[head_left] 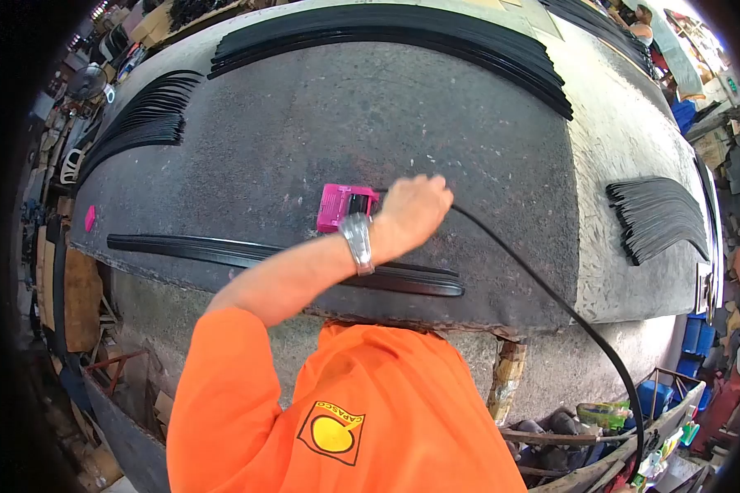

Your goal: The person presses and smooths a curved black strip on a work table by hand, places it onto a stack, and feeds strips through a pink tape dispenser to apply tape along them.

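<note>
My left hand (415, 209), with a metal watch on its wrist, is closed around a long black rubber-like strip (543, 283) above the table. One end of the strip lies at a bright pink block-shaped device (333, 207) with a dark middle, just left of my fingers. From my hand the strip bows through the air to the lower right. There it runs into a sliver of my right hand (625, 488) at the bottom edge, which seems closed on it; most of that hand is cut off. A bundle of black strips (197, 247) lies under my left forearm.
A large dark-topped table (370, 107) spreads before me. Black strips lie in a long stack (386, 26) at the back, a fanned pile (144, 115) at left and another pile (658, 218) at right. A small pink piece (90, 218) sits near the left edge. Wooden bins (584, 440) stand below.
</note>
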Available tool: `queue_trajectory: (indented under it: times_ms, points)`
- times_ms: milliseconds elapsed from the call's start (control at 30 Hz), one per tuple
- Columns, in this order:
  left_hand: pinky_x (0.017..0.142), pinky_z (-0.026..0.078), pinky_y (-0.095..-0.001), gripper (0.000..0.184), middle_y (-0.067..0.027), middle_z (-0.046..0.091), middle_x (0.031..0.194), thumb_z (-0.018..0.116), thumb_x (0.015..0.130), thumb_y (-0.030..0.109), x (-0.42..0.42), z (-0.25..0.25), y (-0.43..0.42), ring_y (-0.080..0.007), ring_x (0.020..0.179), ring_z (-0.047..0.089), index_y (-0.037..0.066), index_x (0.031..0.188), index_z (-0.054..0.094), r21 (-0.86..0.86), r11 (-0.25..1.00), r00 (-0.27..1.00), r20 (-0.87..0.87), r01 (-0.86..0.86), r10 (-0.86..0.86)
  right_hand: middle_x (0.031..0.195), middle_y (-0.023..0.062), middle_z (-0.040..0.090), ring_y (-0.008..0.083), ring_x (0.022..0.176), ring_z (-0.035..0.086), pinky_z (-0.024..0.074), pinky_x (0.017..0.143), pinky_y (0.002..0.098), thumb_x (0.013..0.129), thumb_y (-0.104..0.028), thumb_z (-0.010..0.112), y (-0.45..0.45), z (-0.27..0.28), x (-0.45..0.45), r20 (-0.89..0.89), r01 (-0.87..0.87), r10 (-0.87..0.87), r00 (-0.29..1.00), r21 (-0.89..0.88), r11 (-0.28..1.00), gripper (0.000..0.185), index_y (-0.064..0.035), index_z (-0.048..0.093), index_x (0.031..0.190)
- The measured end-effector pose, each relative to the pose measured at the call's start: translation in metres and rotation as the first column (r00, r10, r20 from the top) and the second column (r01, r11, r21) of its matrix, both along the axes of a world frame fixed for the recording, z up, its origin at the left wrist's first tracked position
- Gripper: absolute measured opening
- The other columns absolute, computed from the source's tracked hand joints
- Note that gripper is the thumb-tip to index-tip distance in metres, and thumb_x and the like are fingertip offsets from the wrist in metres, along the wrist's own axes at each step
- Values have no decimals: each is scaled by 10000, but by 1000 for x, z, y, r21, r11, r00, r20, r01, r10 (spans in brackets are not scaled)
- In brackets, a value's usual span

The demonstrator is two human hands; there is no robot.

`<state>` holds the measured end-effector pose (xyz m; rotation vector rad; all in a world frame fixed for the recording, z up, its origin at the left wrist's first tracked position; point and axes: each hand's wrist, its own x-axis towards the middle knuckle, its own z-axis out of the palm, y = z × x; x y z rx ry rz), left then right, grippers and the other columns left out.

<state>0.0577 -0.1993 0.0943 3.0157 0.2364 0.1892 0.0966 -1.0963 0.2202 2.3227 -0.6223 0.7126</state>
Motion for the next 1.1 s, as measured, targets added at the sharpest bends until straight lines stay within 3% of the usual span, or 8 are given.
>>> queue_trajectory:
  times_ms: [167, 367, 500, 600, 867, 1000, 1033, 1100]
  points:
    - [761, 576, -469, 225, -126, 779, 925, 752, 907, 292, 39, 76, 92, -317, 941, 741, 85, 986, 794, -202, 952, 864, -409, 229, -295, 988, 91, 764, 341, 881, 715, 521, 682, 503, 961, -431, 603, -7, 35, 17, 130, -75, 89, 988, -109, 991, 336, -159, 777, 1051]
    - [775, 624, -424, 308, -99, 751, 1070, 768, 937, 279, 49, 103, 126, -240, 975, 712, 112, 1196, 767, -292, 953, 599, -779, -84, -185, 955, 52, 779, 307, 837, 732, 529, 629, 492, 959, -460, 625, -19, 57, 44, 234, -145, 188, 954, -190, 971, 336, -180, 803, 1011]
    - [785, 622, -425, 315, -106, 750, 1065, 771, 935, 273, 42, 111, 128, -243, 978, 710, 109, 1204, 764, -281, 954, 570, -803, -104, -174, 940, 17, 787, 285, 810, 741, 524, 585, 495, 960, -497, 618, -16, 61, 66, 227, -230, 303, 925, -299, 926, 346, -213, 815, 984]
    - [770, 639, -406, 282, -98, 771, 1024, 733, 968, 271, 31, 116, 132, -239, 926, 746, 57, 1151, 759, -262, 961, 601, -784, -94, -155, 953, 36, 787, 312, 801, 740, 529, 591, 486, 947, -466, 639, 26, 61, 74, 225, -155, 171, 959, -87, 984, 315, -198, 803, 963]
    - [754, 579, -448, 222, -150, 771, 929, 746, 920, 263, -17, 81, 166, -310, 853, 743, 67, 1017, 787, -204, 974, 764, -613, 95, -203, 1337, 299, 624, 452, 1218, 595, 437, 1040, 488, 1003, -416, 447, -70, 57, 138, -133, -373, 485, 864, 477, 796, 593, 4, 578, 1401]
    - [786, 575, -478, 199, -167, 756, 930, 728, 915, 264, -57, 62, 152, -375, 891, 728, 78, 945, 791, -22, 999, 861, -507, 45, -50, 1225, 258, 672, 430, 1108, 625, 449, 949, 501, 1014, -347, 482, -27, 25, 143, 29, -633, 663, 748, 332, 700, 496, -54, 601, 1396]
    - [788, 574, -491, 196, -157, 749, 932, 718, 924, 264, -69, 52, 151, -380, 883, 723, 81, 939, 787, 3, 1000, 882, -471, 24, -19, 1181, 253, 677, 407, 1089, 639, 450, 934, 506, 1011, -343, 476, 45, 38, 126, -162, -292, 376, 912, 387, 875, 471, -48, 626, 1345]
    - [787, 585, -482, 193, -137, 738, 961, 691, 944, 261, -93, 33, 149, -369, 902, 728, 88, 937, 776, 42, 999, 920, -391, 7, 10, 1183, 186, 702, 406, 1087, 647, 463, 901, 525, 1010, -319, 516, 60, 23, 142, -247, -167, 267, 931, 361, 918, 371, -100, 673, 1264]
